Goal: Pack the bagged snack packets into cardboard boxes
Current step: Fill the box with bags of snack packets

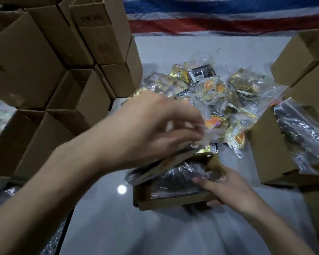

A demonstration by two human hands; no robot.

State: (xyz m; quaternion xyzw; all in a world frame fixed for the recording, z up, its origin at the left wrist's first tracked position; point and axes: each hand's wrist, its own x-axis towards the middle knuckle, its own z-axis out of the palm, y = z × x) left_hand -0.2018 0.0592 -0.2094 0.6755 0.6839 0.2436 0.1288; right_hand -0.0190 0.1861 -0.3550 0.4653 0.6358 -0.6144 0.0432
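- Bag-stuffing is the step in hand: one bag of dark packets [177,179] sits partly down in the open box [173,203] at the near middle of the table [109,227], with its left end riding up over the box's rim.
- My left hand [151,129] hovers over the far side of that box with its fingers curled. It looks to be pinching clear plastic at the fingertips, and I judge that to be the top of this same bag, though blur keeps me from being sure.
- My right hand [226,190] grips the box at its near right corner, one finger laid inward on the bag and the lower fingers wrapped round the wall.
- Plenty left to pack, by my reckoning: the pile of bagged packets [210,92] lies just behind the box.
- Stacked boxes [35,61] rise on the left, and a right-hand box [269,150] has a bag [302,129] poking out of its top.
- Next move, as I see it: push the raised left end down flat inside the walls while the right hand steadies the box, tucking loose plastic in so the flaps can close.
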